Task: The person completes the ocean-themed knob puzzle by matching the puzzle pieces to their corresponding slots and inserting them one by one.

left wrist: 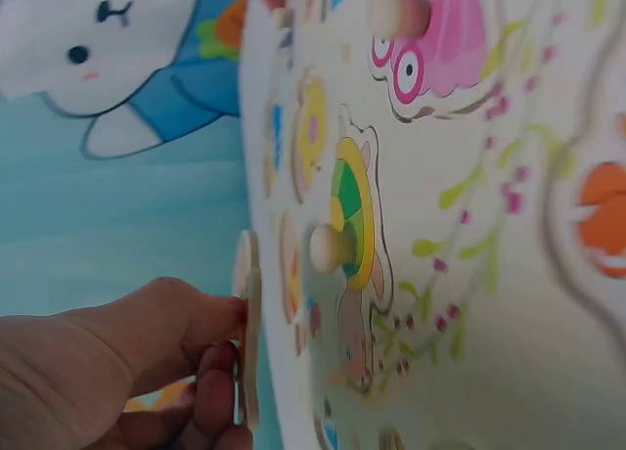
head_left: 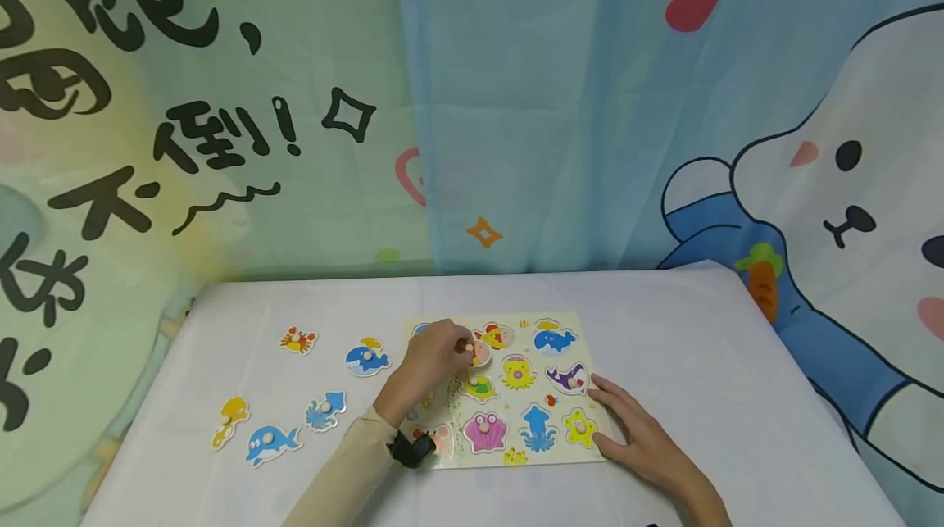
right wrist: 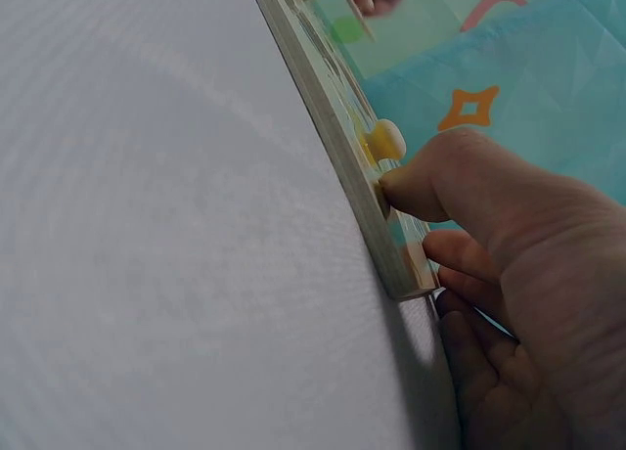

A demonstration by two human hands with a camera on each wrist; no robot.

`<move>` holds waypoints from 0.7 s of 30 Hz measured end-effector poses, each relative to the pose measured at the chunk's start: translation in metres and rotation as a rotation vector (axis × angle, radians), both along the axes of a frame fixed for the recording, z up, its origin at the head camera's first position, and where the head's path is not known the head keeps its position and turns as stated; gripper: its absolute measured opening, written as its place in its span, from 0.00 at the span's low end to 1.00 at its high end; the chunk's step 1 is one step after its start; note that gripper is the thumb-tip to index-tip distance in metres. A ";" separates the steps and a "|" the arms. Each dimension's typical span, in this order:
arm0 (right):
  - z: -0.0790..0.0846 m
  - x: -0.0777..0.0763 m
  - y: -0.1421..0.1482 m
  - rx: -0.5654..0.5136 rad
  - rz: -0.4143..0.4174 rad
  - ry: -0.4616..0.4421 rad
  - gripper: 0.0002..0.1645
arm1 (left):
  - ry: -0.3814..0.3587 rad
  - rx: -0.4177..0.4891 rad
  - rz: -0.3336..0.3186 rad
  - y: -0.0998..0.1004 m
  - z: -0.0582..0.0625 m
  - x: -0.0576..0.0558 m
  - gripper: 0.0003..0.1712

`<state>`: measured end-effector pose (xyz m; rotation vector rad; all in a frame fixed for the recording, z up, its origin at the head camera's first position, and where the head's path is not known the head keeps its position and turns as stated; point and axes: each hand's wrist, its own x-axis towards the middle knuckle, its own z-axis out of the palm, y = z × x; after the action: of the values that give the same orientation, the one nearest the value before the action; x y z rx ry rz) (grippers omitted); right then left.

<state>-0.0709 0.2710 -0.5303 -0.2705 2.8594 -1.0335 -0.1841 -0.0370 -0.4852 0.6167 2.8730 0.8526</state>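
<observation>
My left hand [head_left: 438,353] pinches a thin wooden puzzle piece [head_left: 483,355] above the upper left part of a pale yellow puzzle board [head_left: 509,396]. Seen edge-on in the left wrist view, the held piece [left wrist: 248,342] hides its picture. Below it, a turtle piece [left wrist: 352,210] with a round knob sits in the board, near a pink shell piece [head_left: 486,432]. My right hand [head_left: 646,442] rests at the board's right edge. Its thumb [right wrist: 421,186] touches the board near the knob of a yellow star piece [head_left: 580,428], and the other fingers lie along the side.
Left of the board, several loose pieces lie on the white cloth: a crab [head_left: 298,340], a whale [head_left: 367,357], a blue squid [head_left: 325,411], a dolphin [head_left: 272,445] and a yellow seahorse [head_left: 231,421]. A printed curtain [head_left: 531,142] hangs behind the table.
</observation>
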 end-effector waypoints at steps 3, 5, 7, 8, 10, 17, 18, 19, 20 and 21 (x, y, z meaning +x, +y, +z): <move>0.000 0.000 0.000 0.008 -0.001 0.003 0.37 | 0.006 -0.021 -0.037 0.015 -0.001 -0.013 0.04; 0.000 0.000 0.001 0.019 -0.002 0.009 0.37 | 0.010 -0.034 -0.060 0.023 -0.002 -0.020 0.06; -0.001 0.000 0.000 0.030 -0.004 0.017 0.37 | -0.009 -0.035 -0.063 0.029 -0.003 -0.026 0.06; -0.002 0.000 0.000 0.030 -0.004 0.018 0.37 | -0.017 -0.042 -0.068 0.030 -0.005 -0.028 0.06; -0.003 0.000 -0.001 0.024 -0.005 0.016 0.37 | -0.037 -0.052 -0.074 0.033 -0.009 -0.033 0.05; -0.001 0.001 -0.002 0.014 0.005 -0.009 0.36 | -0.158 -0.024 -0.059 0.037 -0.020 -0.041 0.05; 0.000 0.001 -0.002 0.017 0.003 -0.005 0.37 | -0.168 -0.022 -0.064 0.038 -0.020 -0.042 0.06; 0.000 0.002 -0.002 0.015 0.000 -0.001 0.37 | -0.177 -0.022 -0.071 0.038 -0.020 -0.044 0.06; 0.001 0.002 -0.002 0.010 0.000 0.003 0.37 | -0.183 -0.026 -0.080 0.039 -0.019 -0.046 0.06; 0.001 0.002 -0.002 0.006 0.000 0.004 0.37 | -0.190 -0.028 -0.089 0.039 -0.018 -0.047 0.06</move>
<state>-0.0691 0.2694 -0.5295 -0.2717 2.8655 -1.0256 -0.2313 0.0018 -0.5036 0.6195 2.6626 0.8096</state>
